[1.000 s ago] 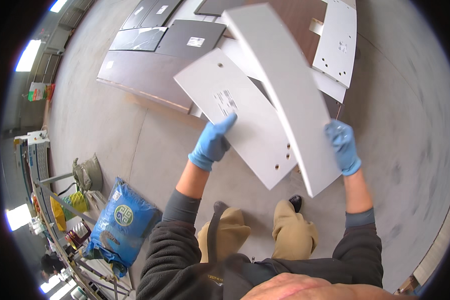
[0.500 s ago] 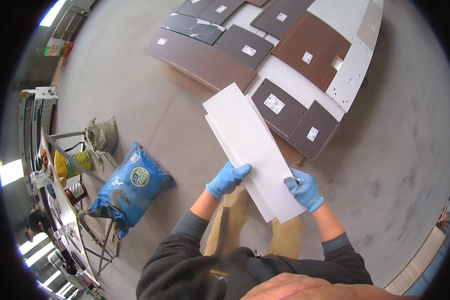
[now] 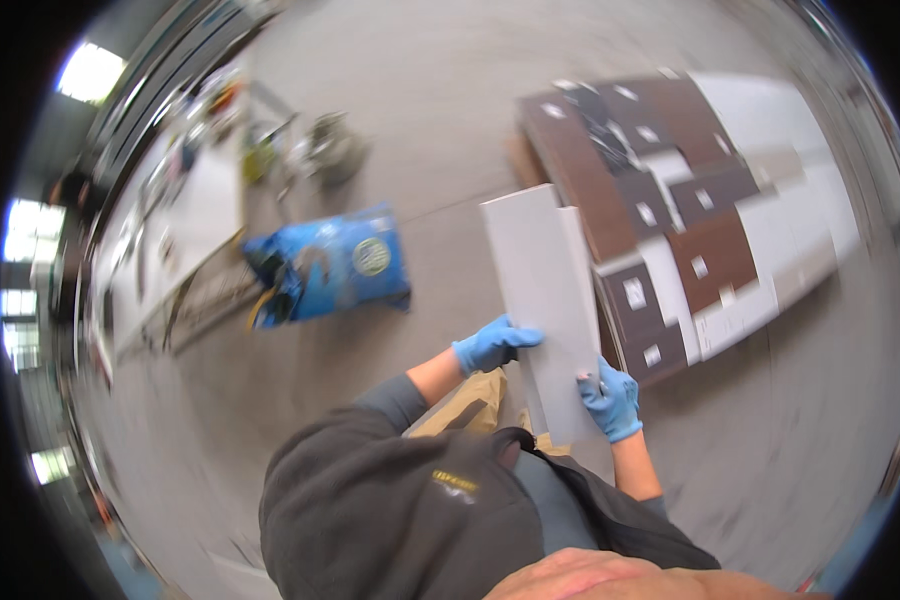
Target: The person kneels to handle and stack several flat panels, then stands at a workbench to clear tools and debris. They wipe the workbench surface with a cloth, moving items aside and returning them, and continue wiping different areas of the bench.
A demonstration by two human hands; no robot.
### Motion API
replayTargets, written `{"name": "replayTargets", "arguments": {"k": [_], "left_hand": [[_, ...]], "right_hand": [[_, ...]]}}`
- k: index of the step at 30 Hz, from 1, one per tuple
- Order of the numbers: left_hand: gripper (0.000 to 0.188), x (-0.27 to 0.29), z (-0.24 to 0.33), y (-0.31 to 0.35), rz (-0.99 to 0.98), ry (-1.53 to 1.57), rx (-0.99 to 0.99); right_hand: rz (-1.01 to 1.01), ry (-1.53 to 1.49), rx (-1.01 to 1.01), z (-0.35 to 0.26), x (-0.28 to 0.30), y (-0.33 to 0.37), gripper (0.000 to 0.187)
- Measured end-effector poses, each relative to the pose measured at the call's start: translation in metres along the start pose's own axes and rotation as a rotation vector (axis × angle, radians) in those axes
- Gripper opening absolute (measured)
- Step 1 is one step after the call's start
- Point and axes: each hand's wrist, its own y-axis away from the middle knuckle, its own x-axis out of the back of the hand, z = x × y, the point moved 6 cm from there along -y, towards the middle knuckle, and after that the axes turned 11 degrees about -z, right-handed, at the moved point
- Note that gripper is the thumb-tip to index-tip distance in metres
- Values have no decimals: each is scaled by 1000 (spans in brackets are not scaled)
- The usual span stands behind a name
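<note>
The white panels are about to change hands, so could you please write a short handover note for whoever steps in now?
Left hand: gloved, gripping the left edge of the white panels.
Right hand: gloved, gripping their lower right edge.
The panels are stacked together, held off the floor in front of the body.
Done: panels lifted.
Left: they are not yet set down; brown and white boards lie on the floor to the right, a blue bag to the left.

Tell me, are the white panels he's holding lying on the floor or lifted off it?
Lifted. Both gloved hands, left hand and right hand, grip the white panels at their side edges above the floor.
</note>
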Motion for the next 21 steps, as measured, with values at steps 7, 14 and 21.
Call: {"name": "replayTargets", "arguments": {"k": [7, 14, 21], "left_hand": [[47, 0, 52, 108, 179, -47, -303], [44, 7, 25, 194, 372, 160, -654], [38, 17, -8, 298, 529, 309, -895]], "right_hand": [[-24, 346, 294, -102, 0, -65, 53], [70, 392, 603, -194, 0, -104, 41], [-46, 184, 884, -304, -41, -124, 42]]}}
